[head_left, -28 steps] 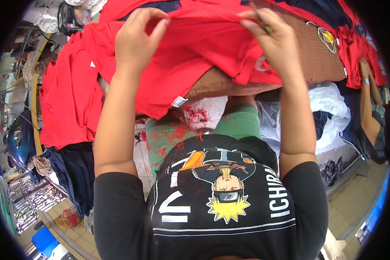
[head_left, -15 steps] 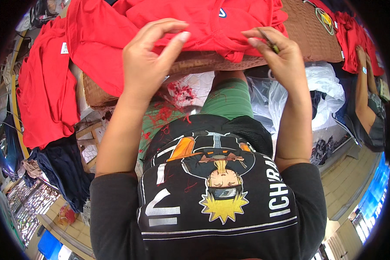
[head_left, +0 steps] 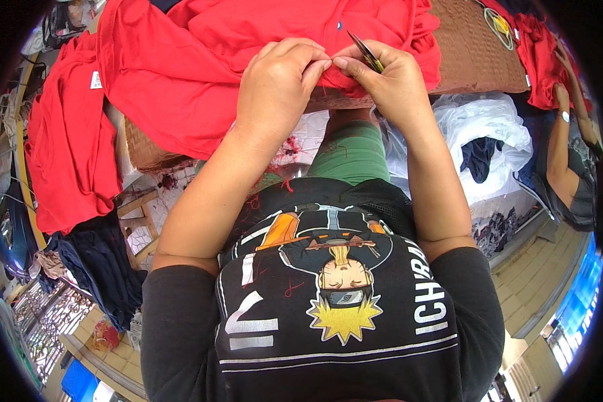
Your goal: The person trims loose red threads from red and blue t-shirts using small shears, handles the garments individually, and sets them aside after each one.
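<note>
On the brown-covered bench (head_left: 479, 53), I see the red garment (head_left: 194, 80) lying in loose folds, part of it draped over the near edge. The left hand (head_left: 281, 84) has its thumb and forefinger pinched together above the garment; I can't tell what is between the tips. Just beside them, the right hand (head_left: 396, 79) is closed around small snips (head_left: 375, 63), blades pointing up and away, its thumb and forefinger also pinched. A second red garment (head_left: 74, 141) hangs to the left.
</note>
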`<state>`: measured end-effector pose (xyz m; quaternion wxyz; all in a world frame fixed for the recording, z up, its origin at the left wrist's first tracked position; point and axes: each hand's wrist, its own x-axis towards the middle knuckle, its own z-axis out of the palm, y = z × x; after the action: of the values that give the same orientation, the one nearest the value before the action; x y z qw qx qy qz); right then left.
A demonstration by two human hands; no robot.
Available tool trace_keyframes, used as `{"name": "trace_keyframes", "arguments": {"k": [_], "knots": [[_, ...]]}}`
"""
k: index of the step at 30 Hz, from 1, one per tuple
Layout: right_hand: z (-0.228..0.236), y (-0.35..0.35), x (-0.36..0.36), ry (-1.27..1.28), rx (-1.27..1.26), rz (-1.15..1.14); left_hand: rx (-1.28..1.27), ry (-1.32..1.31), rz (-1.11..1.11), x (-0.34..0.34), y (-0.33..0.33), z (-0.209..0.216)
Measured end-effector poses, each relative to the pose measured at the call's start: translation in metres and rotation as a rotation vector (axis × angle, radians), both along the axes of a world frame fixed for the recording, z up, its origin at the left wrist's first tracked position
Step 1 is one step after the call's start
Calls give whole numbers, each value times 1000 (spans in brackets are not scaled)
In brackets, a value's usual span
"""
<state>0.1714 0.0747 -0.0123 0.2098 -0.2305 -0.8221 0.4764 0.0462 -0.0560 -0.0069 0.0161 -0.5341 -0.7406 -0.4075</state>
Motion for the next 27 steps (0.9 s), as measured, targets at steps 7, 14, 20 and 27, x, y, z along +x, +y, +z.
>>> {"name": "trace_keyframes", "arguments": {"k": [7,14,20,27], "knots": [[6,-7,7,21,-138,-78,80,-532,-32,2,-2,1],[6,-8,16,83,-196,8,-65,-287,-102,4,-15,6],[-1,-11,17,41,-143,9,-42,-225,-77,8,-10,4],[0,-10,20,-70,-54,28,102,-161,-83,9,-5,-6]]}}
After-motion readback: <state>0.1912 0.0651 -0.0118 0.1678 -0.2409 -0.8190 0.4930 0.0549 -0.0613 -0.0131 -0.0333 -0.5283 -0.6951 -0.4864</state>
